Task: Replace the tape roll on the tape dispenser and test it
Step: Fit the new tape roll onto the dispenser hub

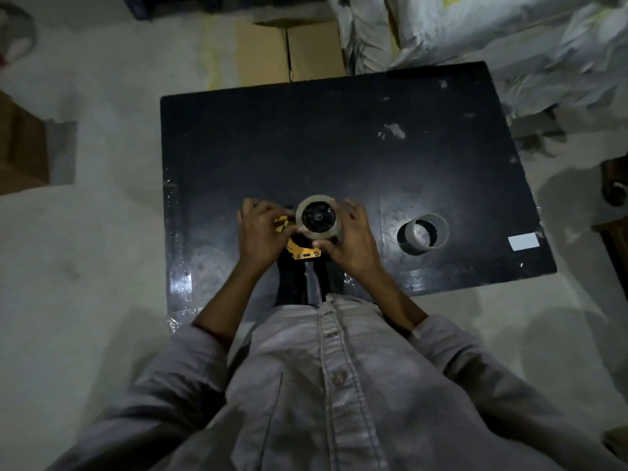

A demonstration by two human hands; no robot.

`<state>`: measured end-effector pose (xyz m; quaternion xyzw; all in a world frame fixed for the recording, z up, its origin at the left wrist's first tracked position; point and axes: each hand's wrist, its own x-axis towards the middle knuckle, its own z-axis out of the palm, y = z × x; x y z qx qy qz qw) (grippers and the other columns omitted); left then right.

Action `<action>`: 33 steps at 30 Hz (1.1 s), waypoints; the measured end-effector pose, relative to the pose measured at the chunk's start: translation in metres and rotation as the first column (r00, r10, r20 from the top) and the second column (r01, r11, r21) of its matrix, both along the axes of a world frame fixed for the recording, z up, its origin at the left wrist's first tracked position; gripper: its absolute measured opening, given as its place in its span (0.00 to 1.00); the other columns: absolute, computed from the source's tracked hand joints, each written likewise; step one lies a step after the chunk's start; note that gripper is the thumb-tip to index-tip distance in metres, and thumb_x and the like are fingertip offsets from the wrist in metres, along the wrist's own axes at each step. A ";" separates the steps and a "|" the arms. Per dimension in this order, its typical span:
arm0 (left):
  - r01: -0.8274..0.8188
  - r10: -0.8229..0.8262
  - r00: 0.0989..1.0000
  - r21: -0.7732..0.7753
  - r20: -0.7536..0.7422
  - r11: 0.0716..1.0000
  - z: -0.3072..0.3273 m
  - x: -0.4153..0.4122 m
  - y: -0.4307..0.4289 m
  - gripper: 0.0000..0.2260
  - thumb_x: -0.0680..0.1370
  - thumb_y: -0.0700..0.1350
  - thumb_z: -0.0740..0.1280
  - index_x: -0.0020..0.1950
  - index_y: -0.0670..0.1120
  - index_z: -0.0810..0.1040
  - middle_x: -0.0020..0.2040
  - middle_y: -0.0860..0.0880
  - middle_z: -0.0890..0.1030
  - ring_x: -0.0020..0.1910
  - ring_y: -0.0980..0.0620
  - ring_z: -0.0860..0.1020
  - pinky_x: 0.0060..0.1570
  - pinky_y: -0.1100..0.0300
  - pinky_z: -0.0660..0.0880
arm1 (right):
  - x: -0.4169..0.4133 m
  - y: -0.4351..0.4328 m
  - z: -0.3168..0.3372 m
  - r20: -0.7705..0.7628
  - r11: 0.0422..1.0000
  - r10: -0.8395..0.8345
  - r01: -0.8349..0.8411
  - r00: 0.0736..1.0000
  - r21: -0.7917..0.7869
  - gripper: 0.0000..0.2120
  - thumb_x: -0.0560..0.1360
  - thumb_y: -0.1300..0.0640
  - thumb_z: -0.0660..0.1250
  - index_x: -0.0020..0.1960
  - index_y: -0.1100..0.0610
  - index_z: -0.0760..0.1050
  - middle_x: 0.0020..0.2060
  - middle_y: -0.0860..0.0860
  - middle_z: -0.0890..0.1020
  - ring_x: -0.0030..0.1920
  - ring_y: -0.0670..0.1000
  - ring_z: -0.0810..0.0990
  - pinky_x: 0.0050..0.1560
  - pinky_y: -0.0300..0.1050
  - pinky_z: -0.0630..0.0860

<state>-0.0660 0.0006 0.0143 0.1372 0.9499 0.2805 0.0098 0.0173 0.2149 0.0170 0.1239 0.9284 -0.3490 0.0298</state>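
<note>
A yellow and black tape dispenser (300, 250) lies on its side near the front middle of the black table (339, 147). A tape roll (306, 205) sits on its black hub, its flat face turned up toward me. My left hand (260, 232) grips the dispenser's front end, covering most of it. My right hand (353, 237) wraps around the right and near side of the roll. An empty grey cardboard core (438, 229) lies on the table to the right, apart from both hands.
A small white label (523, 241) lies near the table's right edge. Cardboard boxes (289, 52) stand behind the table, white plastic sacks (492, 35) at the back right. Another box (20, 147) is on the floor at the left.
</note>
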 end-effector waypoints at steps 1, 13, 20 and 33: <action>-0.030 0.030 0.999 0.025 0.016 0.999 -0.001 0.011 -0.006 0.16 0.72 0.58 0.84 0.56 0.54 0.91 0.53 0.53 0.86 0.60 0.43 0.74 0.57 0.49 0.68 | 0.007 -0.002 0.000 -0.040 1.000 0.015 -0.016 0.999 -0.006 0.45 0.75 0.41 0.85 0.84 0.57 0.71 0.79 0.62 0.69 0.78 0.62 0.73 0.65 0.52 0.78; 0.147 -0.152 0.985 -0.066 -0.081 0.987 -0.024 0.022 -0.044 0.07 0.78 0.50 0.81 0.55 0.53 0.92 0.47 0.50 0.86 0.52 0.41 0.76 0.50 0.44 0.75 | 0.018 -0.026 -0.001 0.015 0.982 0.186 -0.186 0.982 -0.023 0.23 0.75 0.49 0.85 0.65 0.58 0.88 0.58 0.58 0.86 0.63 0.62 0.84 0.61 0.54 0.79; 0.210 -0.245 0.949 -0.184 -0.197 0.960 -0.035 0.016 -0.040 0.04 0.79 0.49 0.79 0.51 0.50 0.90 0.45 0.48 0.81 0.51 0.40 0.76 0.49 0.46 0.72 | 0.010 -0.025 -0.011 0.043 0.984 0.175 -0.176 0.984 0.028 0.16 0.76 0.53 0.85 0.63 0.52 0.90 0.55 0.54 0.85 0.57 0.58 0.84 0.56 0.52 0.81; 0.078 -0.117 0.963 -0.165 -0.241 0.983 -0.053 0.051 -0.038 0.06 0.78 0.38 0.74 0.48 0.48 0.87 0.41 0.50 0.80 0.46 0.44 0.75 0.48 0.47 0.67 | 0.005 -0.023 -0.026 0.025 0.982 0.180 -0.181 0.983 0.046 0.14 0.76 0.54 0.85 0.60 0.53 0.92 0.52 0.54 0.88 0.50 0.56 0.86 0.54 0.50 0.84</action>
